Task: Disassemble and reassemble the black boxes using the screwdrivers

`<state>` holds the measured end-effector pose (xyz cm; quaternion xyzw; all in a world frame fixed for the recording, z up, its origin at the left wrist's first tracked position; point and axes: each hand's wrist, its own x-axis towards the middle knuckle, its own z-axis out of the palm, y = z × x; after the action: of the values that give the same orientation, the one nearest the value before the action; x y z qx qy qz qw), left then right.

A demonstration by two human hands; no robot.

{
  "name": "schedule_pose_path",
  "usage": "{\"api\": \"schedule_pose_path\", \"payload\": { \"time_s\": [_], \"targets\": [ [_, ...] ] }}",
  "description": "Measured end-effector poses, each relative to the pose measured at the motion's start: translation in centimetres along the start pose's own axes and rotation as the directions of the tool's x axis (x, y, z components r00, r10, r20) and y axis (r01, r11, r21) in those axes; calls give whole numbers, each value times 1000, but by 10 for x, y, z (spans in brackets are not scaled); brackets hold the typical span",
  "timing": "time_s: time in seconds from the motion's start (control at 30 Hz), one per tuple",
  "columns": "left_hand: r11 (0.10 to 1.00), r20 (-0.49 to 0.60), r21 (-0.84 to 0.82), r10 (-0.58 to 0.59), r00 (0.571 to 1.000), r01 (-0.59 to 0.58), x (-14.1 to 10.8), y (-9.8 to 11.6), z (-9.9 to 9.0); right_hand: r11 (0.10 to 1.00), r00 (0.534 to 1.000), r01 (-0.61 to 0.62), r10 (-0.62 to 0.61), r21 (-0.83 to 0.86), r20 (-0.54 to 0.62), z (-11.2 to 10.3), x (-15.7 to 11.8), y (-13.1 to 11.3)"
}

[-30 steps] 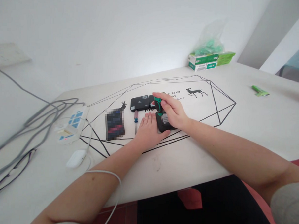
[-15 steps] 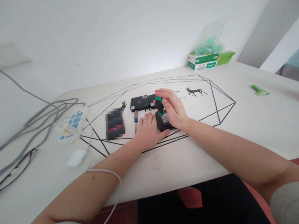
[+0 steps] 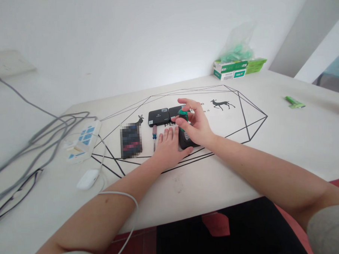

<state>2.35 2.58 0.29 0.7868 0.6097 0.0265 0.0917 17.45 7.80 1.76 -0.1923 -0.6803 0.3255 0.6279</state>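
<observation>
Head view: right hand (image 3: 197,126) has spread around handle (image 3: 182,113).

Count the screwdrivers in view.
2: a green-and-black-handled screwdriver at the right hand, its tip hidden; a reddish-and-blue-handled screwdriver lying on the white tabletop beside the left hand. Others may be hidden.

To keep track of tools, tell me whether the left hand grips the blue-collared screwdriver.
No, the blue-collared screwdriver lies on the table beside the left hand.
</observation>
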Motion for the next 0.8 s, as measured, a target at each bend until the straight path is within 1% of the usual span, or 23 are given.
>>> {"api": "schedule_pose_path", "payload": {
  "time_s": [0.07,0.17,0.3,0.47,0.53,0.67,0.8],
  "targets": [
    [1000,14,22,-13,1000,13,0,1,-1,1000,1000,-13,13,2,21,-2,0,-4],
    [999,23,47,-20,1000,19,0,1,-1,1000,1000,6,-6,12,-4,-3,1,-8],
    [999,12,39,-9,1000,9,1,-1,1,1000,1000,-15,15,25,-12,0,1,-3],
    [1000,-2,8,12,1000,-12,2,-3,2,989,997,36,-45,-143,-64,2,0,6],
    [1000,1,-1,13,1000,-13,2,-3,2,981,996,31,-47,-191,-77,2,1,7],
    [1000,-1,4,20,1000,-20,1,-3,2,975,997,41,-53,-219,-49,0,3,3],
    [1000,-10,16,15,1000,-15,0,-3,3,982,997,79,-78,-172,8,-3,2,-3]
  ]
}}
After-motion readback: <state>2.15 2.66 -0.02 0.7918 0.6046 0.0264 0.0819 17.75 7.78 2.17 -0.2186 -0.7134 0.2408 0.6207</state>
